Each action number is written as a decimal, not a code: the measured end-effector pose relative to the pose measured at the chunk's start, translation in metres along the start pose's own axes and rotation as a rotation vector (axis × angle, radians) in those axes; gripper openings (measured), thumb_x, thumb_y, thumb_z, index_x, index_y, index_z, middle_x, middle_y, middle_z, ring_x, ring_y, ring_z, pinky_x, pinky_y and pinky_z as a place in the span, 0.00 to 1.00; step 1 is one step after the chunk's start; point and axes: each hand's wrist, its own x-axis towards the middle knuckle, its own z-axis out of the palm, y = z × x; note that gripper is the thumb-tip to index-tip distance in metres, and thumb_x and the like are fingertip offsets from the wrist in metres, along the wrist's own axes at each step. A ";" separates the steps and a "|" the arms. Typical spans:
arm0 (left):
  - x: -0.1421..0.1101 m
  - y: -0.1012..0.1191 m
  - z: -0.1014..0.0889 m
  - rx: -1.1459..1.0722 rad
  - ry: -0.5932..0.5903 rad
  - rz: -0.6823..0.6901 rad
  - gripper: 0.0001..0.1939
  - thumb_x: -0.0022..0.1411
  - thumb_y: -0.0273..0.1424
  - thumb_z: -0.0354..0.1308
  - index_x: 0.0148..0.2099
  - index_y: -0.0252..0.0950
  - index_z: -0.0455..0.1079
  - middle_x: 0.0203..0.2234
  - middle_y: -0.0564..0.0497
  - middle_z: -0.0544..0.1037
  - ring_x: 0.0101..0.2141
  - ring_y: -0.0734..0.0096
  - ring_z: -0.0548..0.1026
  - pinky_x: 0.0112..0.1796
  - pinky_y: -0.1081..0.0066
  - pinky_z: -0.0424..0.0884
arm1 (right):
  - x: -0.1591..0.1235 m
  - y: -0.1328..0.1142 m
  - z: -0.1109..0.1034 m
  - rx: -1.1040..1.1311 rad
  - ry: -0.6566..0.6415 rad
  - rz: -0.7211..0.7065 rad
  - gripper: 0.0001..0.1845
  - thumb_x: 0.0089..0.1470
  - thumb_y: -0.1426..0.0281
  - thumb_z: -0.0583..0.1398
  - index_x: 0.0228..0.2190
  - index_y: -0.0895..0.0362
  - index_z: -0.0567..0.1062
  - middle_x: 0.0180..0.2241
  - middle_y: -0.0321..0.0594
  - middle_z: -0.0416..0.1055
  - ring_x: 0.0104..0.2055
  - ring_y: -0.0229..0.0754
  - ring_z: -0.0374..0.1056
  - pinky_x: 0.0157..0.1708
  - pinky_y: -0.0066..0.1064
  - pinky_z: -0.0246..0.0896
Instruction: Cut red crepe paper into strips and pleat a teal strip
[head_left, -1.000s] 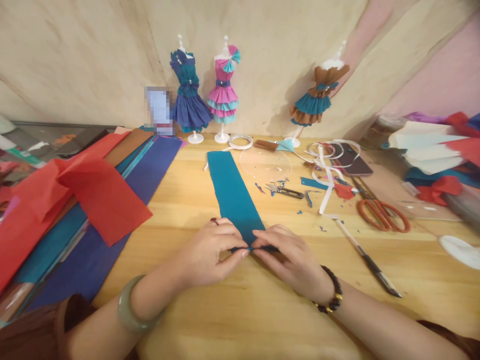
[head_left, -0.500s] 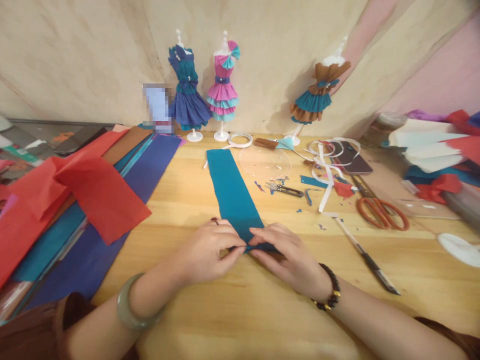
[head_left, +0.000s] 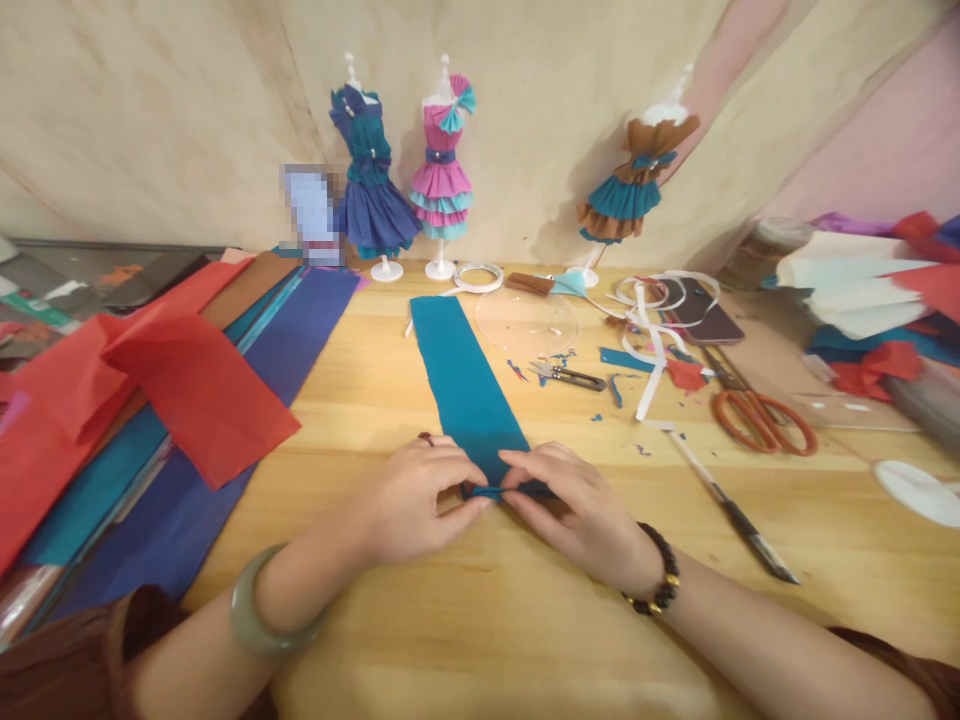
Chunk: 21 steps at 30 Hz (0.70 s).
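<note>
A long strip of teal crepe paper (head_left: 469, 375) lies on the wooden table, its near end folded up in a narrow pleat. My left hand (head_left: 420, 495) pinches the left part of that folded edge between thumb and fingertips. Close beside it, my right hand (head_left: 574, 505) grips the fold farther right, thumb below and index finger above. A short piece of the pleat shows between the two hands; the rest of it is hidden under my fingers.
Red crepe paper (head_left: 202, 390) and blue sheets (head_left: 300, 330) are piled at left. Thread snips (head_left: 570, 376), orange-handled scissors (head_left: 761, 420), a pen (head_left: 739, 515) and white ribbon (head_left: 651, 385) lie at right. Three mannequins in paper dresses, including a pink one (head_left: 442, 180), stand behind.
My left fingertips have shifted slightly left, away from my right hand, so more of the folded edge shows between them. My right hand has barely moved.
</note>
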 end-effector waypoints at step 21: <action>0.002 0.000 -0.001 -0.024 -0.087 0.014 0.11 0.63 0.27 0.50 0.33 0.37 0.73 0.26 0.51 0.77 0.31 0.70 0.73 0.37 0.70 0.67 | 0.001 -0.002 0.005 0.068 -0.020 0.069 0.22 0.59 0.74 0.57 0.54 0.50 0.66 0.31 0.35 0.76 0.34 0.38 0.71 0.38 0.33 0.68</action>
